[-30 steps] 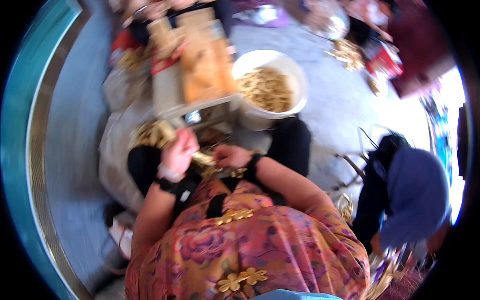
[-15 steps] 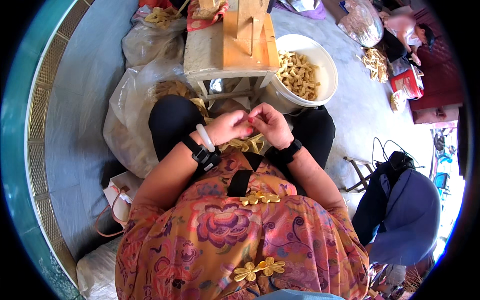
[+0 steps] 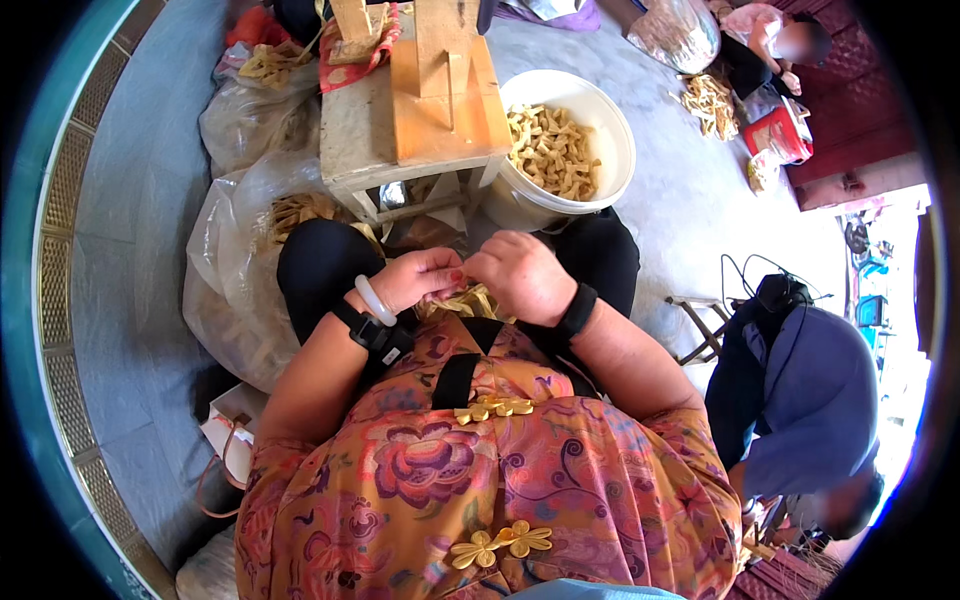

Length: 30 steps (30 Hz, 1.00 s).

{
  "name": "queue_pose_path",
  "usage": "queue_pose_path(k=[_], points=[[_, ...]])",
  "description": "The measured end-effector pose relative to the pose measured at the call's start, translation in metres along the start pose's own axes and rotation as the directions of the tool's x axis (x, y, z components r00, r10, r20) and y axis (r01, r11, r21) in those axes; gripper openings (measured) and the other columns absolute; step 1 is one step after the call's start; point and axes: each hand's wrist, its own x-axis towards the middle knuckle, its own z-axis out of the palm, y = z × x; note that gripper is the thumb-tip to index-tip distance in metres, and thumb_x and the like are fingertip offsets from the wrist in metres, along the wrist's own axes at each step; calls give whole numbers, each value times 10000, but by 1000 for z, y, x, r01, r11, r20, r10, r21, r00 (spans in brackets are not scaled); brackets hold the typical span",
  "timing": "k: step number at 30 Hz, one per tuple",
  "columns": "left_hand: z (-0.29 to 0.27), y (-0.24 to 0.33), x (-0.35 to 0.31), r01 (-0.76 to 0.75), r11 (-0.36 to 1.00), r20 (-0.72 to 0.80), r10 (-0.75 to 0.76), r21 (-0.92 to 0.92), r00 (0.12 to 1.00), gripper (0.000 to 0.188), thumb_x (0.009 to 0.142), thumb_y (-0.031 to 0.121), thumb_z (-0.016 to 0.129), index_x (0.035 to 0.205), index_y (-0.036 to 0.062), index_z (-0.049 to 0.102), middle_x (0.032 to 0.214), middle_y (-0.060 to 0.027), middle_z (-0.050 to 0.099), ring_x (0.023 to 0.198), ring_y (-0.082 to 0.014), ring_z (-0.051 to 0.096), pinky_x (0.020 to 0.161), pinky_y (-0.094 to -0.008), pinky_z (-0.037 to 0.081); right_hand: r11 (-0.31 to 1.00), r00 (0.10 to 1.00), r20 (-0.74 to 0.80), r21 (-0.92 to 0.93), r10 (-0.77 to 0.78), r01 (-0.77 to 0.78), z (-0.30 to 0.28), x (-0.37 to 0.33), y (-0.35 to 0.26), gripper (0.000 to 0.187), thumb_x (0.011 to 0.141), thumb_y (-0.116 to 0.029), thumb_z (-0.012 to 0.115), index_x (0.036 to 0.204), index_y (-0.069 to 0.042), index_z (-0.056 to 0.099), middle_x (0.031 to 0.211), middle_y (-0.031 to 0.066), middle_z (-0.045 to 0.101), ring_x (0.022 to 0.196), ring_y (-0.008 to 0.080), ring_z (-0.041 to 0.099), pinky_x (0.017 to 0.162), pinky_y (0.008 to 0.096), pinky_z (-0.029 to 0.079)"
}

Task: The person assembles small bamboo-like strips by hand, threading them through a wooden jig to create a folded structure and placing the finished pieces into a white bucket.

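Note:
My left hand [image 3: 408,281], with a white bangle and a black band at the wrist, is closed in a pinch above my lap. Fingertip to fingertip with it, my right hand [image 3: 524,277] is closed too, its back turned up and hiding most of its fingers. Whatever lies between the fingertips is too small and covered to make out. Just beneath the hands, pale yellow flat strips [image 3: 468,302] rest on my lap. Beyond my right knee, small knotted-looking yellow pieces [image 3: 556,155] fill part of a white bucket [image 3: 617,150].
Ahead stands a small worn table [image 3: 345,135] carrying a wooden stand [image 3: 445,60]. Clear plastic bags [image 3: 235,255] with strips inside sit at the left. A person [image 3: 752,35] works at the far right near a strip pile [image 3: 710,105]; another person in blue [image 3: 820,390] is close on my right.
My right hand has rolled over so its back faces up, and it sits lower. Both hands stay joined at the fingertips. The whole view has shifted slightly.

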Motion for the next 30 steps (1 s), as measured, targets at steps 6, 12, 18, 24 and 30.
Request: queue_pose_path(k=[6,12,18,24,30], points=[[-2,7,-1,6,1000,-9,-7,-30,1000,121,948,200,546,956,83,576,748,50,524,628,-46,439,557,-181,339,996,996,-12,-19,-92,92,-1,7,-1,159,720,-134,568,871,-85,557,785,58,555,775,266,560,697,380,470],[-8,9,-4,-88,992,-265,60,-94,962,110,950,199,533,918,94,533,766,44,507,639,-48,430,555,-179,331,996,955,-297,-74,27,-51,-24,17,44,189,676,-6,627,853,-61,590,707,72,565,669,273,562,623,377,465],[-9,39,4,-478,690,-251,410,-544,877,294,883,178,592,1110,-8,573,891,-27,562,767,-133,510,767,-273,411,995,948,-309,23,-82,93,18,14,9,287,696,-77,605,980,-65,567,626,56,513,582,263,543,529,380,434],[16,62,2,-326,805,-306,513,496,802,259,936,42,511,1187,5,562,1041,-90,646,937,-147,611,878,-290,481,867,978,-168,499,121,-22,4,15,-1,218,766,28,578,960,-46,511,803,126,603,743,342,617,667,413,508],[30,44,30,-268,267,22,669,926,743,234,802,32,556,1027,68,610,878,-101,608,792,-315,596,753,-405,475,906,932,-276,410,233,-104,30,-2,6,177,751,6,621,876,-40,504,755,121,592,710,337,601,631,402,496]])
